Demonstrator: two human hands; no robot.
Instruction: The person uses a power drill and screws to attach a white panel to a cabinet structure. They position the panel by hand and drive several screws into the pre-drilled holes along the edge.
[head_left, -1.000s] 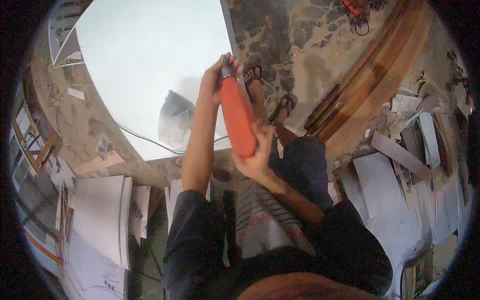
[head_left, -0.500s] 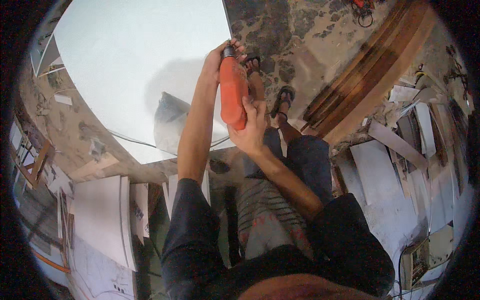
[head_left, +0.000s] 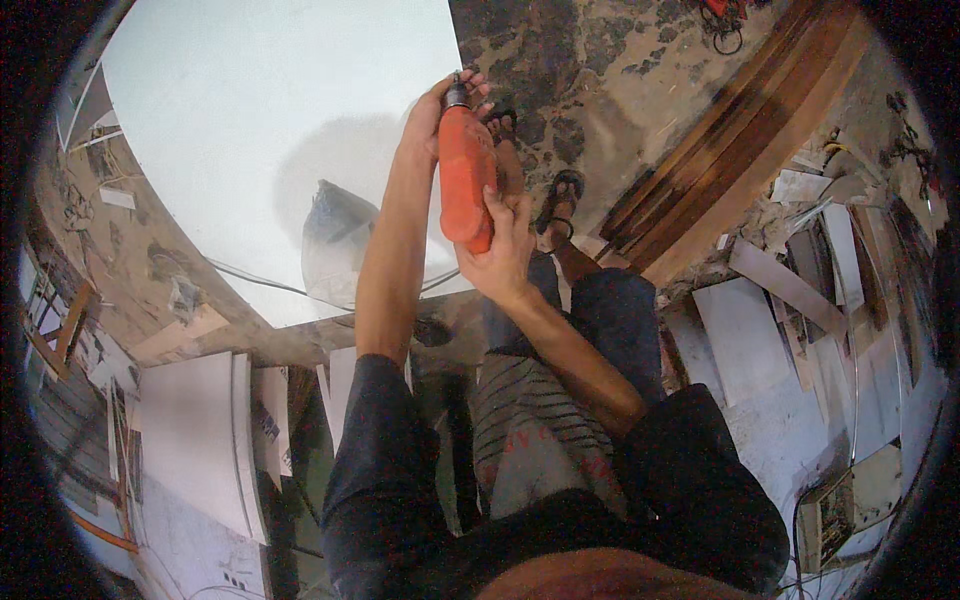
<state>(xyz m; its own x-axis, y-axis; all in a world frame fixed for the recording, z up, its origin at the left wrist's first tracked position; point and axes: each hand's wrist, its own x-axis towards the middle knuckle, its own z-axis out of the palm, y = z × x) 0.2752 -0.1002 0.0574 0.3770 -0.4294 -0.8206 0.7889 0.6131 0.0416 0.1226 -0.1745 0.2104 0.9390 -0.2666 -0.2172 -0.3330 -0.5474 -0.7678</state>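
An orange-red power drill (head_left: 466, 180) with a dark chuck lies in front of me, its nose pointing away toward the right edge of a large white panel (head_left: 230, 100). My right hand (head_left: 503, 245) is closed round the drill's rear part. At the front, my left hand (head_left: 428, 122) curls behind the drill's nose, beside the panel edge, with its fingertips showing past the chuck. The drill hides much of the left palm. Where the bit tip meets anything cannot be made out.
A clear plastic bag (head_left: 338, 245) and a dark cable (head_left: 270, 282) lie on the panel. Long brown boards (head_left: 735, 140) lie on the right. White offcuts (head_left: 195, 430) stand at the near left, more panels (head_left: 745, 335) at the right. My sandalled feet (head_left: 562, 200) are beside the panel.
The view has shifted slightly, and the panel and bag appear a little further left and up. Both hands keep their places on the drill.
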